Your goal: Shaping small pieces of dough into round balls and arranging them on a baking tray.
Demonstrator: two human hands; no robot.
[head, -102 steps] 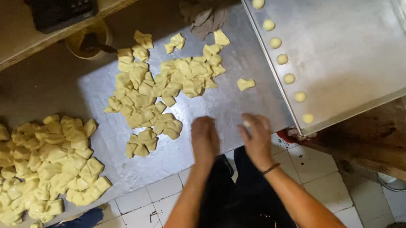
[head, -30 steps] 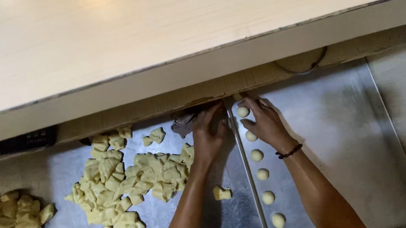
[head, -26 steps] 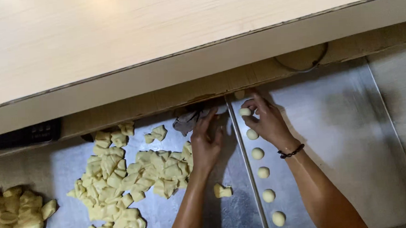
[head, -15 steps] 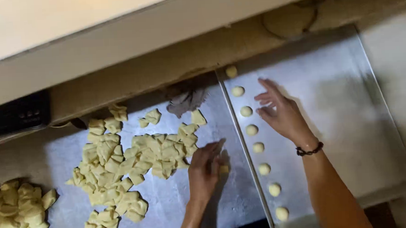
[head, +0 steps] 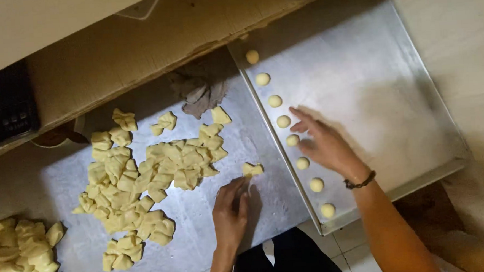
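Note:
My left hand (head: 230, 209) rests on a metal sheet (head: 79, 188), fingertips just below a single cut dough piece (head: 252, 169). A loose heap of pale dough pieces (head: 144, 174) lies on the same sheet to the left. My right hand (head: 322, 143), with a dark band at the wrist, hovers open over a metal baking tray (head: 371, 74), beside a column of small round dough balls (head: 283, 121) along the tray's left edge. Neither hand holds anything.
A second pile of dough pieces (head: 19, 258) sits at the lower left. A crumpled grey cloth (head: 198, 97) lies at the sheet's far edge. A dark device (head: 3, 107) sits under a wooden ledge (head: 115, 43). Tiled floor (head: 358, 240) shows below.
Both hands drew back from the tray's far corner, where the right hand had set a ball. The left hand moved down toward the single dough piece; the right hand now hovers mid-row.

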